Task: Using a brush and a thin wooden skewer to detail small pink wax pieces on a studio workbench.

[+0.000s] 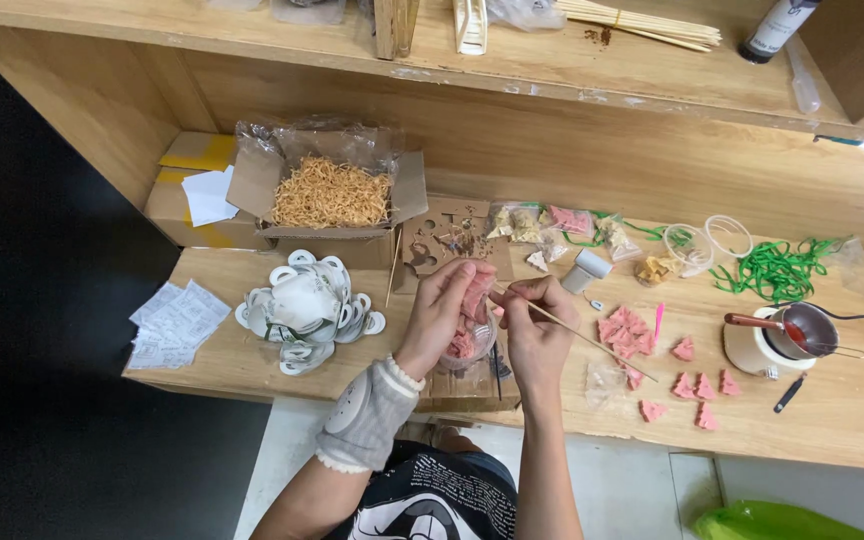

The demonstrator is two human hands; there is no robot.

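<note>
A: Start at the grip; what has the left hand (442,315) got?

B: Its fingers are pressed together on a small flat pink piece, waxy or soapy in look (475,295), held upright just above a clear round plastic cup (470,345) that has more pink bits in it; the right hand (535,325) pinches a long thin wooden skewer (577,333) near one end, that tip meeting the pink piece.

A: How would the piece handle?

B: Light and thin, I'd judge; probably brittle at the corners and a bit slick, so hold it by the flat faces near the middle, not the edges; the skewer is stiff but would snap if bent.

A: And around the cup?

B: Right of the cup lies a scatter of matching pink moulded shapes (624,330) on the pale wooden bench (832,410); further right of it, a small white melting pot with red liquid and a spoon (787,335); behind that, a tangle of green cord (777,268); left of the cup, a heap of white round lids or tags (307,310); behind and left, an open cardboard box of tan shredded filler (330,195).

A: What can't you tell?

B: The cup's base is hidden by the hands; whether the skewer pierces the piece or only touches it is unclear; the little bags behind the cup are too small to identify.
</note>
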